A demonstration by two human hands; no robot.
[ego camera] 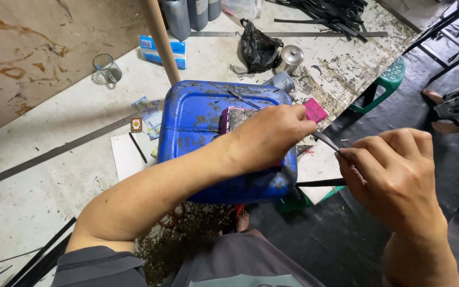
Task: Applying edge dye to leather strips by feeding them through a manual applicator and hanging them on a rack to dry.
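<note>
Hands meet over a scuffed blue plastic container (pixel 203 122): the left hand (pixel 264 138) rests on its top, its grip pinched on one end of a thin black strip (pixel 326 141), while the right hand (pixel 391 172), beside the container, has its grip closed on the other end. A clear glass mug (pixel 107 68) stands well apart on the floor (pixel 38 186).

Glass mug (pixel 107 68) far left on the floor. Black plastic bag (pixel 259 49) far centre, a metal lidded pot (pixel 291 56) just right of it. Green plastic stool (pixel 389 79) far right. White paper sheet (pixel 126 155) with a black pen (pixel 137 147) on it, left.
</note>
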